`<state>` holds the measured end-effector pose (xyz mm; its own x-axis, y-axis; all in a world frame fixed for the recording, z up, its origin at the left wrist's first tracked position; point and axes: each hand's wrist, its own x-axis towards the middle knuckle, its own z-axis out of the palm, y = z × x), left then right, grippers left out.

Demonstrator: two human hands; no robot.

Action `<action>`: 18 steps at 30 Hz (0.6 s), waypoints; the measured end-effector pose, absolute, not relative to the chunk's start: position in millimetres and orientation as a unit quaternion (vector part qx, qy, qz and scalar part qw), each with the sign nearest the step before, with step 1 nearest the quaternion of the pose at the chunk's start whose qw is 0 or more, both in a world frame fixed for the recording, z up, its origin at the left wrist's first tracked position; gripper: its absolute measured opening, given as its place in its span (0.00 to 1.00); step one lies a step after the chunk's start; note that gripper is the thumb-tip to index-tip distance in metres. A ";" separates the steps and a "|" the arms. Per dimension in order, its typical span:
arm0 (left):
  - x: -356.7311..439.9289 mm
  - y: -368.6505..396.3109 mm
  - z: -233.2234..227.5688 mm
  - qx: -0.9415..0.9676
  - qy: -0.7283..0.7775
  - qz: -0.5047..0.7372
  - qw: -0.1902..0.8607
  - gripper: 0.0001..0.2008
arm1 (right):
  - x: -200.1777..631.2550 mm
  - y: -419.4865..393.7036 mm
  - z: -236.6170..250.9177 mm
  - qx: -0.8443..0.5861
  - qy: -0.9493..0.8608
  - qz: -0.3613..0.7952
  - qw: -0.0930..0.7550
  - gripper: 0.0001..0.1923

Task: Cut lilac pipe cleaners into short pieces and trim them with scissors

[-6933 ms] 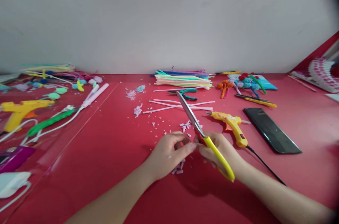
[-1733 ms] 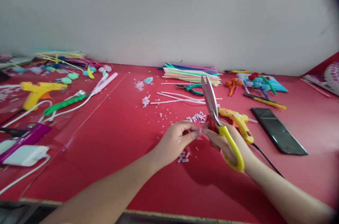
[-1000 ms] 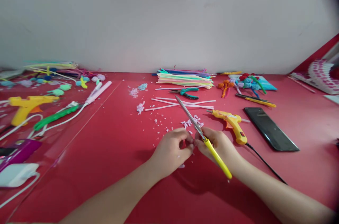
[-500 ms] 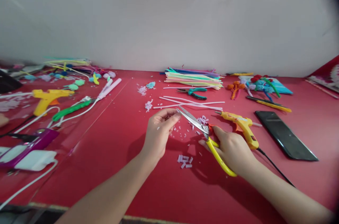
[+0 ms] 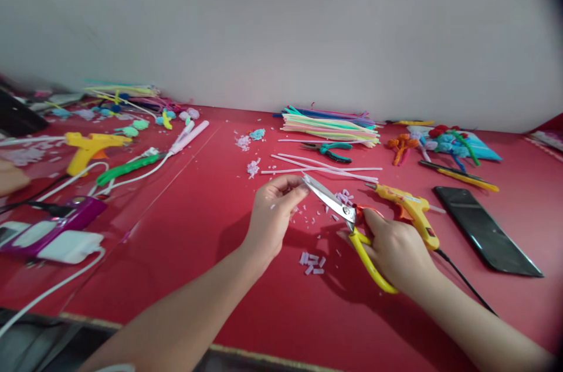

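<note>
My left hand [image 5: 277,208] is closed in a pinch on a short lilac pipe cleaner piece [image 5: 304,179], mostly hidden by the fingertips. Scissors [image 5: 336,202] with yellow and red handles are gripped in my right hand [image 5: 398,249]. Their blade tips point up and left, right at my left fingertips. Below the hands lies a small group of cut lilac pieces [image 5: 312,262] on the red table [image 5: 185,260]. More lilac bits [image 5: 344,197] are scattered behind the blades. Beyond my left hand are uncut lilac pipe cleaners [image 5: 325,168] and fluffy lilac clippings [image 5: 253,168].
A yellow glue gun [image 5: 409,208] and a black phone [image 5: 486,231] lie to the right. Teal pliers [image 5: 334,151] and a pipe cleaner bundle [image 5: 332,125] are at the back. On the left are another glue gun [image 5: 88,149], a purple power strip [image 5: 83,215] and a co-worker's hand [image 5: 11,177].
The view has shifted slightly, so most things sit a little further right. The scissor blades look closer together at my left fingertips. More of the co-worker's hand shows at the left edge.
</note>
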<state>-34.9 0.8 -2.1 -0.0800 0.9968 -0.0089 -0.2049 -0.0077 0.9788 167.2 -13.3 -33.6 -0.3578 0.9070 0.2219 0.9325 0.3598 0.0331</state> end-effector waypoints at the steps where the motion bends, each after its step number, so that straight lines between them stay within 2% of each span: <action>1: -34.8 0.6 -1.7 0.422 0.467 0.567 0.531 0.04 | 167.4 -13.6 -33.7 -0.559 -0.821 -0.081 0.084 0.20; 8: -34.8 0.9 -2.6 0.419 0.458 0.572 0.536 0.05 | 168.5 -14.8 -35.1 -0.557 -0.822 -0.085 0.082 0.18; 18: -34.1 1.3 -3.2 0.416 0.462 0.573 0.534 0.06 | 168.0 -15.0 -36.8 -0.564 -0.820 -0.072 0.067 0.21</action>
